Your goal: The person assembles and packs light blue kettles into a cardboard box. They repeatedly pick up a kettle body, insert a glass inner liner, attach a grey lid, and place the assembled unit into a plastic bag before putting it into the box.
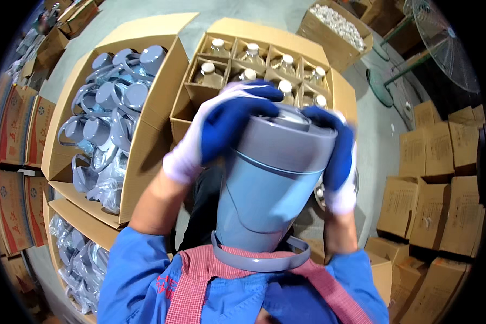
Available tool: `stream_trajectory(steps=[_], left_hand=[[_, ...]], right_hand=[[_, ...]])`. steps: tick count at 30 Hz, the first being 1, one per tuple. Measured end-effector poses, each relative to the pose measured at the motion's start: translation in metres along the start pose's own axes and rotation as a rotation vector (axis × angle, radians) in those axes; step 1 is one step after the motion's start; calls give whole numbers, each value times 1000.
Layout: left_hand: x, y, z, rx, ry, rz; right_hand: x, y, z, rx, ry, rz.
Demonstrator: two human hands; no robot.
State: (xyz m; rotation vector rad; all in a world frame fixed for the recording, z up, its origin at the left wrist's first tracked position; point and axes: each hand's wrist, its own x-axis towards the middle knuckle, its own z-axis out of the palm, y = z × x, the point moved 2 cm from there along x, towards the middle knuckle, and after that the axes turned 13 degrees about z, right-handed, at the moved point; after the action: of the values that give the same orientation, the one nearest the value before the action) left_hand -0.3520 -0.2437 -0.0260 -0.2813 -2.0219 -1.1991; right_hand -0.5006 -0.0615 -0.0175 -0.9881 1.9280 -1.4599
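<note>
A light-blue thermos jug casing (263,194) with a grey band and round grey end piece (289,119) is held in front of my chest. That end faces away from me, and a grey carrying handle (263,263) loops at the near end by my apron. My left hand (235,117), in a blue-coated white glove, grips the far end from the left, fingers over the end piece. Gloved likewise, my right hand (338,148) clasps the right side, its fingertips by the rim. Both hands are slightly blurred. Whether the end piece turns cannot be told.
Ahead stands a divided carton (182,103) of glass bottles with white caps (251,52). Cartons of grey handled plastic parts (105,95) are at left. Behind are a carton of small white pieces (340,26) and a fan (445,44). Stacked cartons (425,210) line the right.
</note>
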Motion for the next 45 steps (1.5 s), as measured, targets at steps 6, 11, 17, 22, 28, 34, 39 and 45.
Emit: stream_trajectory(steps=[6,11,17,22,28,34,39,45], left_hand=[[21,45,12,62,196,99],[-6,21,-22,-144,-36,-85],[39,65,28,464,-231,122],[18,22,-17,-48,-137,-73],[-28,-153,-24,-1248,301,-510],[-2,-162,70,-225,80,-478],[24,-174,65,-285,419,-390],[-27,-60,-13,-901,607,-330]], right_hand=[[33,35,-29,718,-50,205],[-15,-28,11,45,61,35],[22,31,-8,828,-393,317],[-19,24,-31,410,191,43],[-63,272,-110,-711,620,437],[-13,157,18,-844,136,-362],[46,160,13,262,-243,211],[67,189,24,330,58,316]])
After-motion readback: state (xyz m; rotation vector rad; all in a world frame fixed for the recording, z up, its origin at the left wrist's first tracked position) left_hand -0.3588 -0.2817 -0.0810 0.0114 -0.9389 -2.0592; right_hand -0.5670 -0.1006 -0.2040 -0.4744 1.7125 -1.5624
